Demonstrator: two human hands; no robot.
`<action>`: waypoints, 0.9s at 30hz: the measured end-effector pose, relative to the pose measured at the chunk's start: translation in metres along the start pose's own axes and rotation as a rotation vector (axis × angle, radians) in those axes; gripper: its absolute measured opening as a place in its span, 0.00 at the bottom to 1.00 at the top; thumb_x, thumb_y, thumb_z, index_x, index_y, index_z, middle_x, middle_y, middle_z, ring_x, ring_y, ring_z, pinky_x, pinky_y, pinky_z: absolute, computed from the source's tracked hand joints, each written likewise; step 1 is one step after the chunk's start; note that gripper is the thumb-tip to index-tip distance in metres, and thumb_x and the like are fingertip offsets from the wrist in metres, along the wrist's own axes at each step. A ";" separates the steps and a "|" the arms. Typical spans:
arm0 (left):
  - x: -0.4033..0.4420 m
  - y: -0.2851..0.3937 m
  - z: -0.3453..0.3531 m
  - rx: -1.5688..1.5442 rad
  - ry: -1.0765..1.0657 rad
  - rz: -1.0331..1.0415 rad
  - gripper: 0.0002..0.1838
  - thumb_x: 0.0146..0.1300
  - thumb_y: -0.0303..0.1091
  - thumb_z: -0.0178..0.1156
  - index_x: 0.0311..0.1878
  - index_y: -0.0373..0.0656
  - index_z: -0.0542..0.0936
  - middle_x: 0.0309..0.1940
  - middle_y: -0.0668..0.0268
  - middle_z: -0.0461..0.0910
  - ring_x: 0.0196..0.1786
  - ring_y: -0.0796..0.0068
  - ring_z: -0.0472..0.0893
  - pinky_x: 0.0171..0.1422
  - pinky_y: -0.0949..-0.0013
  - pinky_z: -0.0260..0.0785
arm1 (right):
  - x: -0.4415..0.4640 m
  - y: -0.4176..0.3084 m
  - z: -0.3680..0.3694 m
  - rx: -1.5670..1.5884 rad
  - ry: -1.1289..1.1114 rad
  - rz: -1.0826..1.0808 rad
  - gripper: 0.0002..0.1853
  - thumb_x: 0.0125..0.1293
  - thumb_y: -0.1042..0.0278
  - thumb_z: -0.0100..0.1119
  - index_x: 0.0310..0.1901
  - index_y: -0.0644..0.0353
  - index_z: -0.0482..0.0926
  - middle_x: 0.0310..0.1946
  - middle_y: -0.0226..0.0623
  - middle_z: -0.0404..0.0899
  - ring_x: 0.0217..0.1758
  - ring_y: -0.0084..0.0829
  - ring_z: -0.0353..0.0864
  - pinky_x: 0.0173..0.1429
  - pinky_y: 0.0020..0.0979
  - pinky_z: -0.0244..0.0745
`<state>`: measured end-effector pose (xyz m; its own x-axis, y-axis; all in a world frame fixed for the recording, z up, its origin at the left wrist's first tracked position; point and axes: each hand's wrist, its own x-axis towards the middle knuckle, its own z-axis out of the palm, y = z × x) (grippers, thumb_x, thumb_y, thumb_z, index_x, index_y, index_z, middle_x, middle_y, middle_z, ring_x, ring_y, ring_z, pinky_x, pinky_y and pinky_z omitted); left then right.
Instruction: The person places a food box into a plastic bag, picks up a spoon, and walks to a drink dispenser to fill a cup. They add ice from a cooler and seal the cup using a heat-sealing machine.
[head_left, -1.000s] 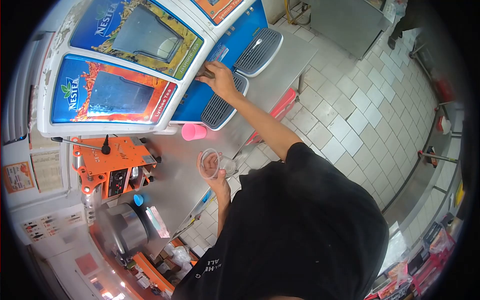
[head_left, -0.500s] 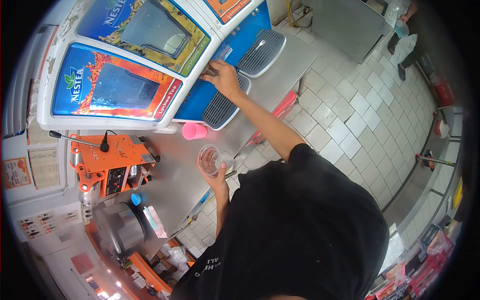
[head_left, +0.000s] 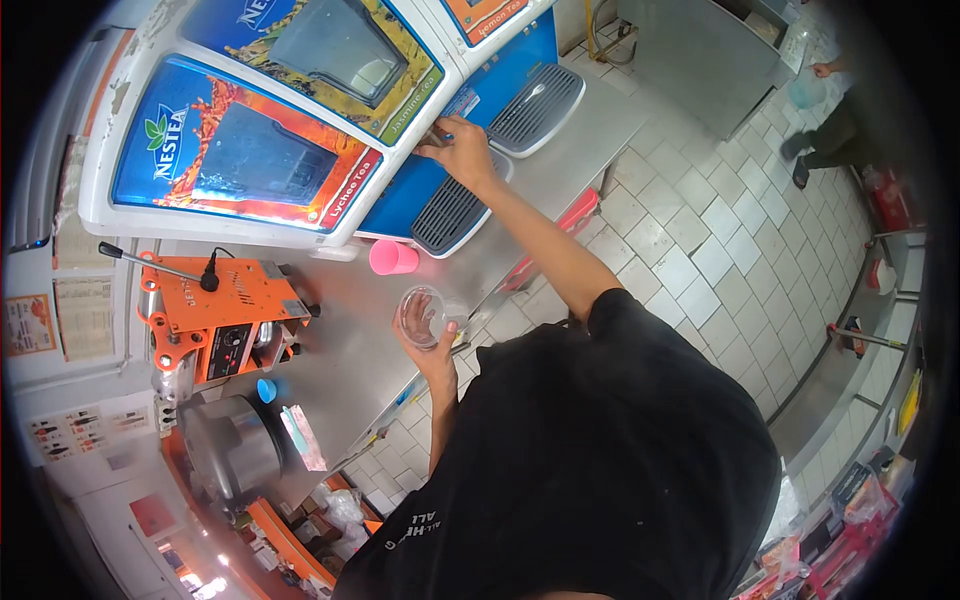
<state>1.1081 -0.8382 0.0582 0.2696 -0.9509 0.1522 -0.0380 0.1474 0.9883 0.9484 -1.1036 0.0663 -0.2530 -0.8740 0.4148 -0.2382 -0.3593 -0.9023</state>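
Observation:
My left hand [head_left: 436, 358] is wrapped round a clear plastic cup [head_left: 420, 315], held above the steel counter with its open rim facing up. My right hand [head_left: 462, 155] reaches to the drink dispenser [head_left: 255, 240], just below its Jasmine Tea panel [head_left: 350, 60]. The fingers there are bent together at the machine's lower edge; what they grip is partly hidden. Below that hand lies a grey slotted drip tray [head_left: 450, 215]. A pink cup [head_left: 393, 257] stands on the counter between the dispenser and my left hand.
An orange cup-sealing machine [head_left: 220, 300] with a long lever sits on the steel counter [head_left: 350, 355]. Nearby are a blue cup [head_left: 266, 390], a pink-and-white packet [head_left: 304, 438] and a large steel pot [head_left: 235, 450]. Another person [head_left: 840, 130] stands at the upper right on the tiled floor.
The view has shifted slightly. My left hand still holds the clear cup and my right hand stays at the dispenser. The other person's hand and legs have moved.

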 end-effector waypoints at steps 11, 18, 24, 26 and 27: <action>0.003 -0.006 -0.001 -0.002 -0.006 -0.002 0.45 0.49 0.26 0.74 0.68 0.42 0.59 0.64 0.52 0.70 0.67 0.58 0.70 0.70 0.56 0.59 | 0.001 -0.001 -0.001 -0.016 -0.008 0.003 0.26 0.44 0.64 0.79 0.46 0.64 0.84 0.40 0.46 0.83 0.42 0.48 0.83 0.47 0.40 0.78; 0.004 -0.005 -0.002 0.022 -0.008 0.012 0.44 0.49 0.28 0.72 0.69 0.41 0.60 0.64 0.54 0.71 0.68 0.58 0.70 0.70 0.56 0.60 | 0.001 0.002 0.001 0.002 -0.010 0.014 0.25 0.45 0.64 0.79 0.45 0.64 0.84 0.41 0.46 0.83 0.43 0.48 0.83 0.48 0.41 0.78; 0.008 -0.009 -0.002 0.055 -0.013 0.043 0.45 0.48 0.29 0.74 0.69 0.41 0.61 0.64 0.54 0.71 0.68 0.58 0.70 0.70 0.55 0.60 | 0.002 0.000 0.000 -0.013 -0.022 0.008 0.25 0.45 0.64 0.78 0.46 0.64 0.83 0.42 0.47 0.83 0.45 0.48 0.83 0.49 0.41 0.77; 0.010 -0.010 -0.002 0.058 -0.019 0.051 0.45 0.48 0.29 0.75 0.69 0.40 0.61 0.64 0.53 0.70 0.68 0.58 0.70 0.70 0.55 0.60 | 0.002 0.001 0.001 -0.011 -0.021 0.001 0.25 0.45 0.64 0.78 0.46 0.64 0.83 0.43 0.47 0.83 0.45 0.48 0.83 0.50 0.41 0.77; 0.011 -0.010 -0.002 0.062 -0.029 0.062 0.45 0.48 0.29 0.75 0.69 0.41 0.61 0.64 0.53 0.70 0.68 0.58 0.70 0.70 0.54 0.60 | 0.001 0.000 0.000 -0.006 -0.024 0.013 0.25 0.45 0.64 0.78 0.46 0.65 0.83 0.43 0.47 0.83 0.45 0.48 0.83 0.50 0.41 0.77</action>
<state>1.1130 -0.8497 0.0500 0.2371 -0.9481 0.2118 -0.1136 0.1895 0.9753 0.9482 -1.1048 0.0666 -0.2336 -0.8864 0.3997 -0.2409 -0.3455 -0.9070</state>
